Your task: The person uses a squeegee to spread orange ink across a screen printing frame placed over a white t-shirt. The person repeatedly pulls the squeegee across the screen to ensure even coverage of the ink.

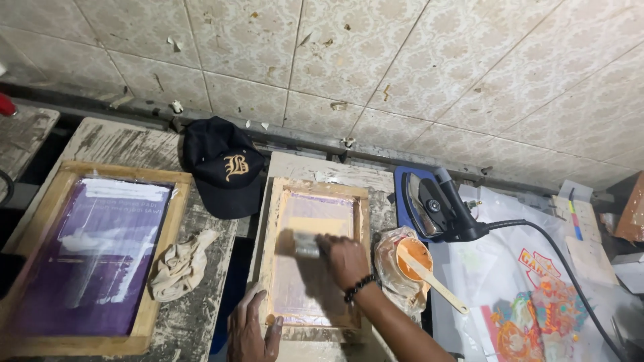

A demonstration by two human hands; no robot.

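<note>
Left hand (253, 330) flat steadies wooden screen frame (315, 258); right hand (343, 258) grips squeegee (305, 243) on it.

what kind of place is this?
Most likely a small screen-printing workshop. The right hand drags a squeegee across a wooden-framed screen, the left hand steadies its frame, a tub of orange ink sits alongside, and a second purple screen lies on the worn bench.

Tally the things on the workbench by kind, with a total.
Wooden screen-printing frames: 2, the small frame and the large purple-mesh frame
Squeegee: 1
Black cap: 1
Rag: 1
Orange ink tub: 1
Wooden stir stick: 1
Clothes iron: 1
Total: 8
</note>
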